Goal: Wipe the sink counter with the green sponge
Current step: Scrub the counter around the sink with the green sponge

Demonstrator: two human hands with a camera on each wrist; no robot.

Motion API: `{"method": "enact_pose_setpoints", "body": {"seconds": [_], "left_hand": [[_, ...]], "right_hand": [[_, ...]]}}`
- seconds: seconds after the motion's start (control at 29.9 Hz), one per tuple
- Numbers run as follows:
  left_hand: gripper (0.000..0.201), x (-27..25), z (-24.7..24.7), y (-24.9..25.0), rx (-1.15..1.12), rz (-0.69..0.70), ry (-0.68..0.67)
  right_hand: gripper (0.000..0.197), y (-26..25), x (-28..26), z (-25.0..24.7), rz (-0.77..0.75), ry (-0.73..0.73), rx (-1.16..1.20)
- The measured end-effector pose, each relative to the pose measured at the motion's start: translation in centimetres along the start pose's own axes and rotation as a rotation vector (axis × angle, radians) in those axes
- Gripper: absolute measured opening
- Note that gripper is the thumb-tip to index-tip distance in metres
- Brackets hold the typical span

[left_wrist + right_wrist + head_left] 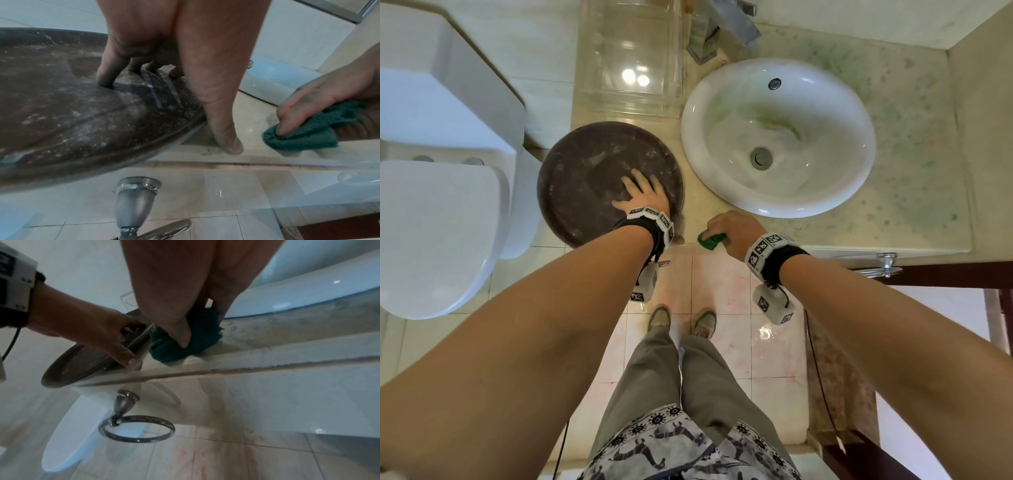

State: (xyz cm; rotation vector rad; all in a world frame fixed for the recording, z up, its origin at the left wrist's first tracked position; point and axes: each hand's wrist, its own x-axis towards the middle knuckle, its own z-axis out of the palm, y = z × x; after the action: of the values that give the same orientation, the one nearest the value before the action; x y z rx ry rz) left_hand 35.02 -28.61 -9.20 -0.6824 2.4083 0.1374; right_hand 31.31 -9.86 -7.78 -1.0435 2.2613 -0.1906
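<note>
Green sponge [711, 239]: at the front edge of the sink counter [914, 192], just short of the basin's near rim, bunched under the right hand; it looks more like a knitted or terry pad than a block.
Right hand [734, 230]: fingers curled down over the sponge, thumb pressed into its middle in the right wrist view; it grips the sponge and bears it against the stone.
Handling, judged: soft, light and compressible; it folds and creases under the fingers. Likely damp, so it should drag rather than skate. Not fragile.
Hold, judged: best taken from above with fingers spread across the top, so that more of its underside meets the counter; the present bunched grip leaves a small contact patch.
Left hand [643, 195]: fingers spread and fairly straight, fingertips on the dark round tray [585, 178], thumb down on the counter at the tray's edge; it grasps nothing.
Basin [779, 137]: white, oval, just beyond the sponge.
Far counter: green specks scattered right of and behind the basin, well apart from the sponge, apparently unwiped.
</note>
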Motion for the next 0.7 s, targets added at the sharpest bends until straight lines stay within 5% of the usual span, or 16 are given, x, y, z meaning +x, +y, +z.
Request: {"method": "enact_pose_setpoints", "body": {"seconds": [0.3, 0.4, 0.7], "left_hand": [[0.094, -0.1, -0.3, 0.2, 0.001, 0.0, -0.003], [0.09, 0.0, -0.3, 0.1, -0.006, 0.004, -0.009], [0.094, 0.0, -0.3, 0.1, -0.005, 0.007, -0.013]], "right_hand": [[0.04, -0.2, 1.2, -0.7, 0.248, 0.244, 0.215], [0.043, -0.6, 2.6, -2.7, 0.173, 0.332, 0.153], [0.052, 0.6, 3.0, -3.4, 0.039, 0.094, -0.118]]}}
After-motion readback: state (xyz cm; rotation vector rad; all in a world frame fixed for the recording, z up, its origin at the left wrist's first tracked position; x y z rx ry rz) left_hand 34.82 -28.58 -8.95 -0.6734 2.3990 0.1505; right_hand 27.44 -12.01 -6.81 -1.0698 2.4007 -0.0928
